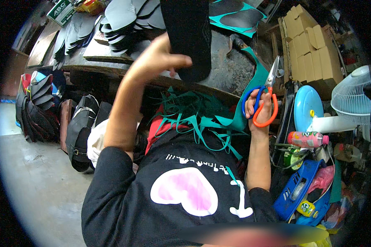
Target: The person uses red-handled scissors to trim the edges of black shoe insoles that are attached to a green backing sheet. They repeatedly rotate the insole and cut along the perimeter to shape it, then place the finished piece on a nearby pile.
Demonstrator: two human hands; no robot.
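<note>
My left hand [169, 59] grips a long black insole-shaped piece [187, 33] over the bench, with the thumb across its front. Behind the piece the other fingers are mostly hidden. In my right hand [261, 109] is a pair of scissors [264, 92] with one blue and one orange handle, blades pointing up and parted slightly. A teal offcut strip [254, 76] hangs just left of the scissors, down from the bench edge. Over my lap lies a tangle of teal scraps [193, 109].
Stacks of grey sole pieces [121, 18] cover the left of the workbench [231, 61]. A cut-out teal sheet [237, 18] lies at the far right. Cardboard boxes [313, 53], a fan [352, 92] and a blue basket [299, 191] crowd the right. Black bags [82, 136] stand left.
</note>
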